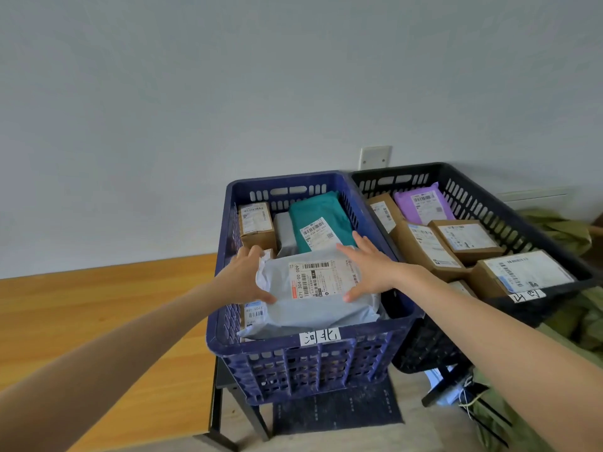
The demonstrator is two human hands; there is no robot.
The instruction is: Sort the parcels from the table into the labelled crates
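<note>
Both forearms reach in over the blue crate [326, 370], and the grey parcel [313, 311] lies on top of the others inside, at the near end. Left hand [246, 277] curls round the parcel's left edge, thumb at the front; right hand [370, 267] lies on its right side, fingers straight and spread. Black crate [408, 169] sits just beside, loaded with boxes.

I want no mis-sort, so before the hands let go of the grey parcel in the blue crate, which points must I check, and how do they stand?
1. Grey parcel inside blue crate: ok.
2. Crate label readable: ok.
3. Parcel address matches that label: cannot tell, print too small.
4. Left hand and right hand both on the parcel: ok.
5. Spare room in crate: not ok, it seems nearly full.
</note>
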